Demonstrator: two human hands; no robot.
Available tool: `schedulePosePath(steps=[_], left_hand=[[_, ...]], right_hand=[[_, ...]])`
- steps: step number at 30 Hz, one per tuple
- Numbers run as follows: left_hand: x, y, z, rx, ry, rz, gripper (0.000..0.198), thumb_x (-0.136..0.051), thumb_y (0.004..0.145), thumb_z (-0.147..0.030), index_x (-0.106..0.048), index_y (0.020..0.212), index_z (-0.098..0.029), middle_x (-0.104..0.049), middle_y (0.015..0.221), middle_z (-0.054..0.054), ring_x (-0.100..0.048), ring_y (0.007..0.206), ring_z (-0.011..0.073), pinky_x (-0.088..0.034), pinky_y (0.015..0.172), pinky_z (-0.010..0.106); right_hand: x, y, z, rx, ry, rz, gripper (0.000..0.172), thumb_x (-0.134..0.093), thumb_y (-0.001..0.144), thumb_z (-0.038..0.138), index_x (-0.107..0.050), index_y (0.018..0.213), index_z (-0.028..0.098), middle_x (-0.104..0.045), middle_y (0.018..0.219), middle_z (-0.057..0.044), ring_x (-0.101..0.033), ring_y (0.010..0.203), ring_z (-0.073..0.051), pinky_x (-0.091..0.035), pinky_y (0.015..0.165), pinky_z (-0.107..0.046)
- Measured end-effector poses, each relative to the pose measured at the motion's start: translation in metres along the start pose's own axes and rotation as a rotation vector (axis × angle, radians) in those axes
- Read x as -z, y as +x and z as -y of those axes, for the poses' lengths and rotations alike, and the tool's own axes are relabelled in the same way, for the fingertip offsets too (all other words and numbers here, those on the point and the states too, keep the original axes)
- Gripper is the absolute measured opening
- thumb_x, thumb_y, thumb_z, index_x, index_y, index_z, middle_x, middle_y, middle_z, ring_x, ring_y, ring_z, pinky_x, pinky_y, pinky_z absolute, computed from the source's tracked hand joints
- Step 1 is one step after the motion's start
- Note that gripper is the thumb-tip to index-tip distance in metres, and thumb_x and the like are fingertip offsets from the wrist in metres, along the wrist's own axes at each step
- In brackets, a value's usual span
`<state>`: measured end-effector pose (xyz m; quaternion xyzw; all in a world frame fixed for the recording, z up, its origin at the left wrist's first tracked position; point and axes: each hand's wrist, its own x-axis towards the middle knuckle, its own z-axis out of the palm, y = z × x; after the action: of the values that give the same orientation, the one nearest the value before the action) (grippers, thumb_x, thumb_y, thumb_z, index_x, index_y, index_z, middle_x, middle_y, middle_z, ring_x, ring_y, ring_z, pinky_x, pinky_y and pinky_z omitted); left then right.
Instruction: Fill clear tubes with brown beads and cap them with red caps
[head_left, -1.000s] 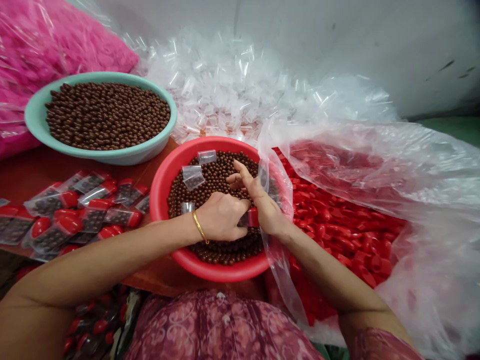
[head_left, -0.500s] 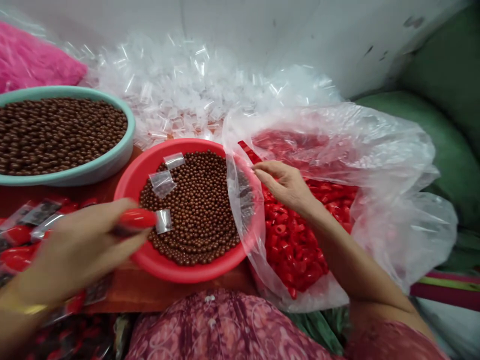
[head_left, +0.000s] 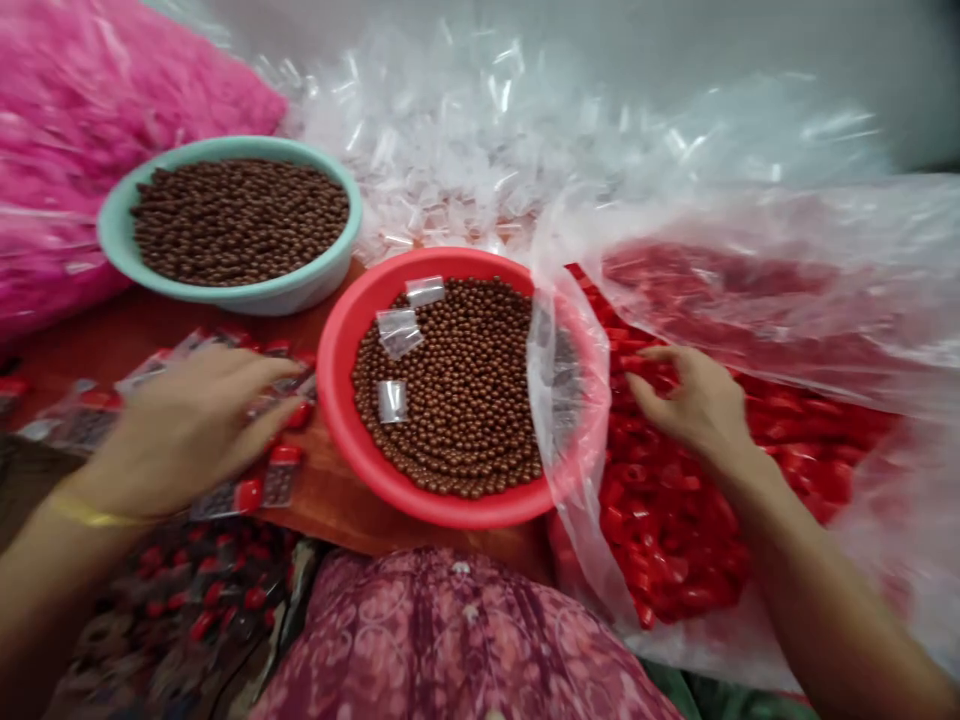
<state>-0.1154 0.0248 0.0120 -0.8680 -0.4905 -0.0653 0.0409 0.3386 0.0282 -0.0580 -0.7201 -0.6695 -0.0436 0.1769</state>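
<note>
My left hand (head_left: 199, 420) is stretched over a pile of small clear packs with red caps (head_left: 281, 475), left of the red basin. Its thumb and forefinger are apart, close to a red-capped pack; the other fingers are partly hidden. My right hand (head_left: 694, 400) is in the mouth of a clear plastic bag (head_left: 574, 400), just over loose red plastic caps (head_left: 667, 520). Its thumb and forefinger stand apart with red caps behind them. Between my hands is the red basin (head_left: 352, 460) of small brown balls (head_left: 465, 390), with several clear empty sleeves (head_left: 400, 332) on top.
A light green basin (head_left: 352, 235) of brown balls stands at the back left, beside a bag of pink pieces (head_left: 150, 80). Clear plastic sleeves (head_left: 465, 140) are heaped along the wall. More red-capped packs (head_left: 202, 590) lie low at the left.
My left hand has moved away from the red basin to the packs, and the red piece in its fingers has been let go. My right hand has moved deeper over the caps. The view has turned left.
</note>
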Motion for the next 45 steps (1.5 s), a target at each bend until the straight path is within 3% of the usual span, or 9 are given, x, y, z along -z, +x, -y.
schedulePosePath(steps=[2, 6, 11, 18, 28, 32, 36, 41, 45], left_hand=[[-0.001, 0.024, -0.024, -0.134, 0.022, 0.19, 0.034, -0.044, 0.09, -0.039, -0.067, 0.085, -0.015, -0.065, 0.082, 0.008, -0.056, 0.08, 0.0193, -0.041, 0.075, 0.03], [-0.019, 0.071, -0.059, -0.125, 0.181, 0.451, 0.043, -0.049, 0.085, -0.045, -0.07, 0.074, -0.01, -0.067, 0.078, 0.015, -0.062, 0.085, 0.0274, -0.043, 0.07, 0.033], [-0.046, 0.1, -0.071, -0.047, 0.12, 0.645, 0.045, -0.05, 0.083, -0.049, -0.071, 0.083, -0.008, -0.07, 0.086, 0.019, -0.065, 0.084, 0.03, -0.045, 0.065, 0.031], [-0.078, 0.134, -0.086, 0.468, -0.649, 0.889, 0.038, -0.055, 0.079, -0.04, -0.059, 0.053, -0.013, -0.062, 0.055, 0.004, -0.052, 0.044, 0.0104, -0.044, 0.05, 0.022], [-0.129, 0.164, -0.105, 0.596, -0.89, 0.498, 0.021, -0.058, 0.08, -0.032, -0.058, 0.073, -0.012, -0.064, 0.063, 0.004, -0.057, 0.05, 0.0105, -0.047, 0.054, 0.022], [-0.118, 0.163, -0.105, 0.534, -1.009, 0.332, 0.013, -0.058, 0.081, -0.025, -0.054, 0.086, -0.014, -0.065, 0.077, 0.001, -0.059, 0.062, 0.0086, -0.048, 0.061, 0.02], [-0.097, 0.156, -0.102, 0.414, -1.32, 0.148, 0.014, -0.062, 0.073, -0.012, -0.052, 0.082, -0.013, -0.061, 0.078, -0.002, -0.058, 0.07, 0.0075, -0.047, 0.071, 0.021], [-0.078, 0.136, -0.102, 0.273, -1.739, 0.197, 0.031, -0.062, 0.066, -0.001, -0.053, 0.093, -0.012, -0.064, 0.08, -0.001, -0.06, 0.077, 0.0082, -0.048, 0.081, 0.024], [-0.07, 0.124, -0.105, 0.353, -1.823, 0.343, 0.028, -0.064, 0.07, -0.007, -0.057, 0.097, -0.01, -0.065, 0.086, 0.002, -0.06, 0.076, 0.0075, -0.048, 0.08, 0.024]], right_hand=[[0.007, -0.007, 0.005, -0.15, 0.113, -0.055, 0.029, -0.06, 0.062, 0.043, -0.056, 0.08, 0.021, -0.063, 0.077, -0.007, -0.055, 0.062, -0.019, -0.046, 0.066, -0.037], [0.017, -0.019, 0.015, -0.298, 0.342, -0.131, 0.036, -0.061, 0.055, 0.046, -0.053, 0.08, 0.022, -0.057, 0.069, -0.003, -0.049, 0.054, -0.015, -0.043, 0.054, -0.032], [0.022, -0.023, 0.031, -0.36, 0.598, -0.118, 0.036, -0.063, 0.053, 0.041, -0.052, 0.082, 0.021, -0.052, 0.064, 0.001, -0.047, 0.051, -0.012, -0.046, 0.054, -0.032], [0.017, -0.029, 0.033, -0.331, 0.692, -0.077, 0.033, -0.066, 0.058, 0.037, -0.056, 0.085, 0.02, -0.054, 0.068, 0.001, -0.053, 0.059, -0.013, -0.05, 0.062, -0.033], [0.011, -0.037, 0.025, -0.325, 0.762, -0.042, 0.031, -0.067, 0.064, 0.037, -0.056, 0.089, 0.022, -0.062, 0.077, -0.001, -0.061, 0.069, -0.017, -0.053, 0.07, -0.036], [0.015, -0.038, 0.027, -0.293, 0.754, -0.053, 0.03, -0.066, 0.067, 0.039, -0.059, 0.092, 0.023, -0.065, 0.086, -0.003, -0.062, 0.076, -0.017, -0.052, 0.072, -0.035], [0.024, -0.039, 0.032, -0.387, 0.8, -0.004, 0.032, -0.065, 0.069, 0.042, -0.062, 0.094, 0.021, -0.062, 0.073, 0.0, -0.054, 0.056, -0.012, -0.046, 0.051, -0.027], [0.031, -0.029, 0.048, -0.473, 1.014, 0.077, 0.029, -0.063, 0.069, 0.043, -0.061, 0.085, 0.019, -0.044, 0.05, 0.007, -0.039, 0.04, -0.008, -0.034, 0.038, -0.022], [0.033, -0.014, 0.072, -0.427, 1.169, 0.217, 0.026, -0.059, 0.068, 0.044, -0.058, 0.076, 0.019, -0.04, 0.049, 0.008, -0.032, 0.037, -0.006, -0.03, 0.035, -0.022]])
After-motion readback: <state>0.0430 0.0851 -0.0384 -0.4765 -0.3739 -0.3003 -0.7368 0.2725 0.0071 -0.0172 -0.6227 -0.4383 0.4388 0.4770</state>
